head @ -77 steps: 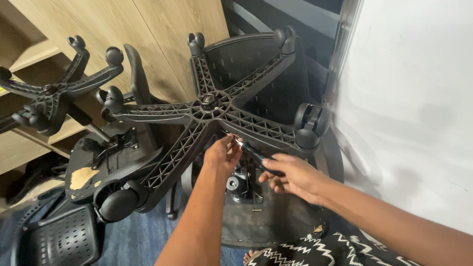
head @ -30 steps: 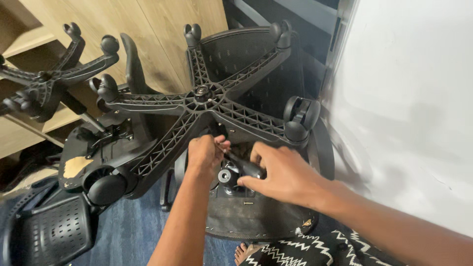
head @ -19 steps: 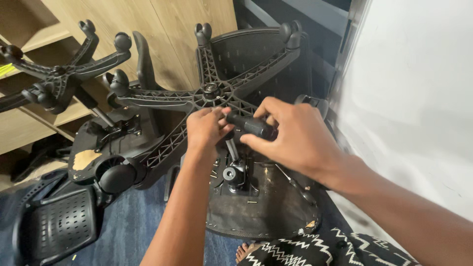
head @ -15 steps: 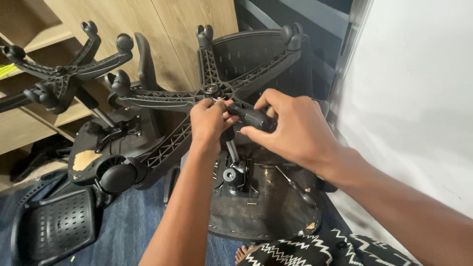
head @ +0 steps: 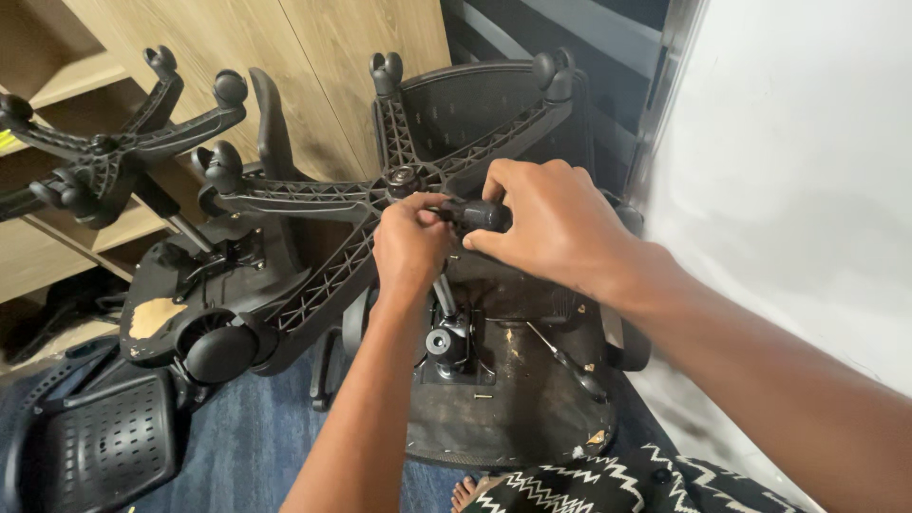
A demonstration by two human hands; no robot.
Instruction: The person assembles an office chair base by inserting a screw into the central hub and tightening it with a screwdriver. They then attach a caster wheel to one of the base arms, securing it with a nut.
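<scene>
Fingers (head: 532, 204) of both your hands clamp a stubby black cylindrical handle (head: 480, 216), probably rigid and grippy, near the five-armed black plastic chair base (head: 313, 204).

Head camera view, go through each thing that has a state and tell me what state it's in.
Near office chair: upside down, star base up.
Far office chair: overturned, seat underside chipped.
Left hand: closed at the black cylinder's end.
Right hand: gripping the black cylinder.
Screwdriver: lying loose on the seat underside.

Second overturned chair (head: 142, 247), wooden shelving (head: 85, 76).
</scene>
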